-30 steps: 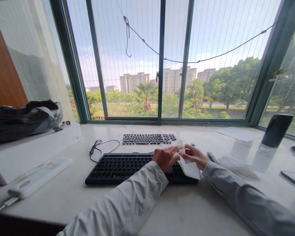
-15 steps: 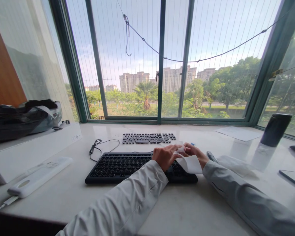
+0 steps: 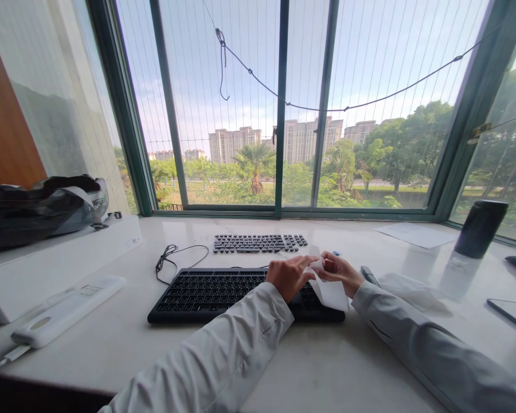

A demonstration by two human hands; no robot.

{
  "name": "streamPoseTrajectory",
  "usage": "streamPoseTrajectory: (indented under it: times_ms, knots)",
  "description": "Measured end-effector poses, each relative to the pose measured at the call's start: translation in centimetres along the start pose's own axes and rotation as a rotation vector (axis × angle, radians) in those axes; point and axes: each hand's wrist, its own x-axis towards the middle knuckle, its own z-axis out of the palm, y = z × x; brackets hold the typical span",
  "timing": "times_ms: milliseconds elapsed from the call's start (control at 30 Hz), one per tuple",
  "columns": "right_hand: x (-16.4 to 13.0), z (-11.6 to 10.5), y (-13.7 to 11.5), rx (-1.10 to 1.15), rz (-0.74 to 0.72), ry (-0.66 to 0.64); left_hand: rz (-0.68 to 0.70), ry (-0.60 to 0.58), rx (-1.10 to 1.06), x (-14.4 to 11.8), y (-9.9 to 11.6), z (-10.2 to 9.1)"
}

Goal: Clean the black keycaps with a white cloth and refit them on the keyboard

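Observation:
Both of my hands meet over the right end of a black keyboard [image 3: 215, 292], whose keycaps are off. My left hand [image 3: 289, 276] pinches a white tissue [image 3: 331, 293] at its upper part. From the other side, my right hand [image 3: 339, 272] grips the same tissue between thumb and fingers. The tissue's loose end hangs down over the keyboard's right side. Behind the keyboard, the removed black keycaps [image 3: 258, 243] lie in rows on the white surface. Part of the keyboard is hidden by my left hand and sleeve.
A coiled black cable [image 3: 168, 258] lies left of the keycaps. At left are a white power strip [image 3: 73, 310] and a white box [image 3: 60, 258] bearing a dark visor-like object. To the right are a clear plastic bag [image 3: 413, 291], a paper sheet [image 3: 415, 234] and a black cylinder [image 3: 481, 228].
My fingers have shifted slightly on the tissue. Its hanging end now drops more steeply, and my right hand has turned a little. The keyboard and keycaps stay in place.

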Motion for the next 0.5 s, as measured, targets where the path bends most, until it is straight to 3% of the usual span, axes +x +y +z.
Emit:
streamPoseTrajectory:
  times_ms: [500]
  knots:
    - [-0.18,0.56,-0.33,-0.011,-0.011,0.012,-0.008,0.002,-0.028,-0.05,0.05,0.07]
